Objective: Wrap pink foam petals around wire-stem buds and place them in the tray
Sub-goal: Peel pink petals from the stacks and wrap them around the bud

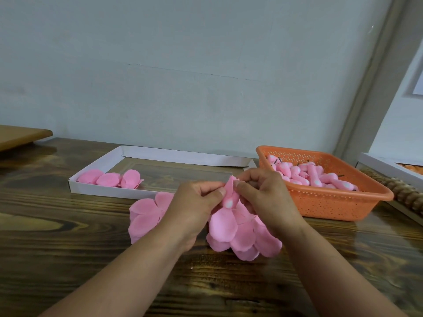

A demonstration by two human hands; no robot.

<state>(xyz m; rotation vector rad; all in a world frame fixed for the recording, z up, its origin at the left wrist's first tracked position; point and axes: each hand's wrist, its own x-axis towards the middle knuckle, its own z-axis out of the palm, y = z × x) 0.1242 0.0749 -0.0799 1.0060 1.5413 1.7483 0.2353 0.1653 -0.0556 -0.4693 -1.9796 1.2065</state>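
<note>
Pinching pink petal (230,187) around bud (229,203), left hand (196,202) and right hand (265,193) fingers clamped either side

Dark wooden table (57,236), pale wall (183,65), wooden board (20,136) far left, beaded wooden piece (405,194) right

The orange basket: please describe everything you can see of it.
The orange basket looks like plastic, rectangular, with a smooth rim and walls pierced by many small holes. It stands upright on the wooden table, to the right of the white tray and just behind the right hand. It holds a heap of pink buds with dark stems sticking out. No hand touches it.
</note>
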